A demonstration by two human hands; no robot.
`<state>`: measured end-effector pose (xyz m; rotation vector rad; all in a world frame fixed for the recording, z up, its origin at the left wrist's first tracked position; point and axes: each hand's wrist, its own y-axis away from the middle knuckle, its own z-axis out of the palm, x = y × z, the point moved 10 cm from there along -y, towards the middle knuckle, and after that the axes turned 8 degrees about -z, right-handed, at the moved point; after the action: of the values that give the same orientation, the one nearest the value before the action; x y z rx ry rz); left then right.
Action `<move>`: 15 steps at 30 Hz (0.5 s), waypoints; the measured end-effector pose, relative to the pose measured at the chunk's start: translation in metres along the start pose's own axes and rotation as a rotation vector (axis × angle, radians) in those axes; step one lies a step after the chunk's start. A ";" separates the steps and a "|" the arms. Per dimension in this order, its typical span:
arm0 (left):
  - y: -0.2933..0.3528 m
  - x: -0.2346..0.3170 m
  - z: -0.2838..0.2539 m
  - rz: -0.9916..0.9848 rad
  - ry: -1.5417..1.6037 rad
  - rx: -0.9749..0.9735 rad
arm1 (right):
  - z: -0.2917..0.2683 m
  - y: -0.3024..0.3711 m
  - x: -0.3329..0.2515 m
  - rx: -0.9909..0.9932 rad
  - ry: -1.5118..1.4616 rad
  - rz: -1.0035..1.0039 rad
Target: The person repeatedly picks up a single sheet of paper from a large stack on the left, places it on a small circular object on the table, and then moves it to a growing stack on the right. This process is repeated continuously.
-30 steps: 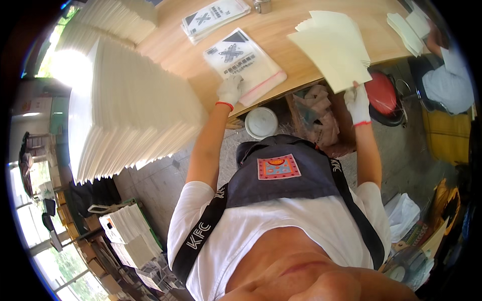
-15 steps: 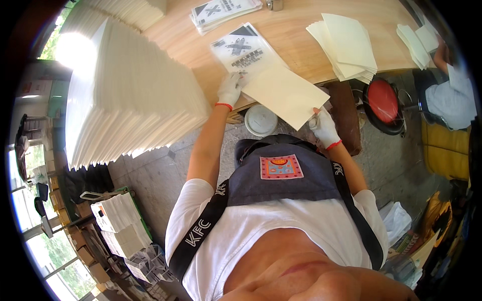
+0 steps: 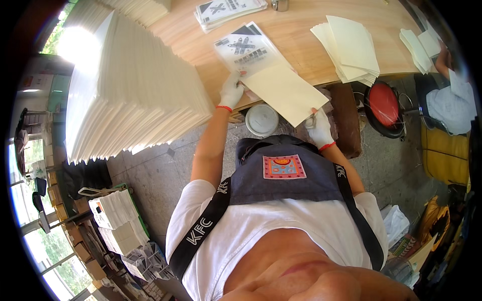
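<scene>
A stack of cream paper [image 3: 283,93] lies slantwise over the table's near edge, its near corner sticking out toward me. Its far end meets a translucent plastic bag [image 3: 251,47] printed with crossed dark pencils; whether the paper is inside or on top, I cannot tell. My left hand [image 3: 231,91], in a white glove with a red cuff, pinches the left side where bag and paper meet, thumb on top. My right hand [image 3: 319,128], gloved alike with a bare thumb tip, grips the paper's near right end, thumb above and fingers underneath.
A tall pile of white paper [image 3: 135,85] stands at the left. More printed bags [image 3: 228,11] and a small metal container [image 3: 279,5] sit at the back. Fanned cream paper [image 3: 351,47] lies at the right, near a red stool [image 3: 383,104] and another person [image 3: 451,103]. A white bucket [image 3: 262,120] stands below.
My right hand has shifted slightly left and closer to the paper, keeping its thumb on it. The paper has turned a little. My left hand holds about the same place.
</scene>
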<state>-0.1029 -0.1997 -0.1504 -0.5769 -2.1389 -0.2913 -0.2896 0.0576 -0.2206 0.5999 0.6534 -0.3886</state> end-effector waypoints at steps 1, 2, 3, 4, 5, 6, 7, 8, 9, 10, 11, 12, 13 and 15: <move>0.005 0.004 0.000 0.032 -0.023 0.030 | 0.004 0.003 0.001 0.014 0.020 -0.001; 0.010 0.009 0.002 0.063 -0.046 0.060 | 0.014 0.008 0.004 0.004 -0.006 0.024; 0.016 0.014 0.005 0.094 -0.069 0.090 | 0.024 0.013 0.007 -0.007 -0.033 0.049; 0.024 0.009 0.001 0.066 0.089 0.209 | 0.032 0.016 0.009 -0.022 -0.057 0.077; 0.034 -0.001 0.004 0.039 0.247 0.326 | 0.032 0.016 0.016 -0.049 -0.088 0.112; 0.046 -0.012 0.007 0.009 0.404 0.444 | 0.036 0.018 0.014 -0.045 -0.050 0.097; 0.051 -0.016 0.018 -0.084 0.599 0.488 | 0.042 0.022 0.009 -0.037 -0.013 0.079; 0.057 -0.019 0.030 -0.163 0.803 0.545 | 0.045 0.025 0.006 -0.025 0.022 0.058; 0.058 -0.001 0.039 -0.135 1.069 0.551 | 0.044 0.026 0.008 -0.035 0.016 0.069; 0.061 0.015 0.046 -0.098 1.334 0.576 | 0.043 0.026 0.010 -0.052 0.015 0.086; 0.046 0.028 0.063 -0.113 1.602 0.383 | 0.043 0.028 0.011 -0.067 0.015 0.097; 0.031 0.038 0.088 -0.186 1.802 0.091 | 0.043 0.030 0.011 -0.079 0.033 0.091; 0.026 0.036 0.105 -0.253 1.866 -0.072 | 0.047 0.032 0.011 -0.100 0.056 0.089; 0.025 0.039 0.131 -0.348 1.953 -0.323 | 0.048 0.033 0.011 -0.126 0.087 0.099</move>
<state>-0.2021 -0.1138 -0.1960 0.0792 -0.2492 -0.9007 -0.2432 0.0508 -0.1843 0.5287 0.7232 -0.2272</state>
